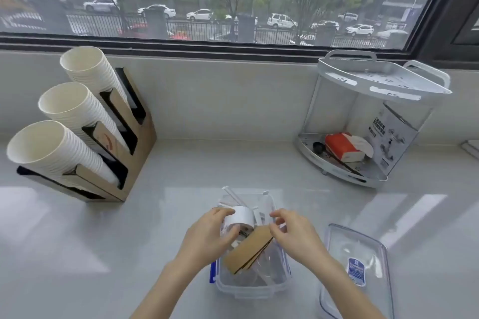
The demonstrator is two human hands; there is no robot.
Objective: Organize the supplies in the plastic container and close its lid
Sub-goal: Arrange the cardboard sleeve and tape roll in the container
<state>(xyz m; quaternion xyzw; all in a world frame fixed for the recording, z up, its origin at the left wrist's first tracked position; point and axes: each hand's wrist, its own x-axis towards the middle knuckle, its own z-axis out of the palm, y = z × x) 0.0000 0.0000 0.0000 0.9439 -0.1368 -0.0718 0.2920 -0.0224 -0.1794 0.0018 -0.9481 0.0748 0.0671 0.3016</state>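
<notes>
Container [252, 289], light and slick, best held by its rim; left hand [207, 235] grips white roll [239, 219], right hand [293, 233] pinches stiff cardboard [248, 251] at three o'clock.

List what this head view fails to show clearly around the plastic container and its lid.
- Plastic container: its floor and lower contents, hidden by both hands and the cardboard sleeves.
- Left hand: its palm side on the white roll faces away.
- Right hand: what its fingertips pinch is blurred.
- Lid: near end cut off by the bottom edge; label text too small.
</notes>
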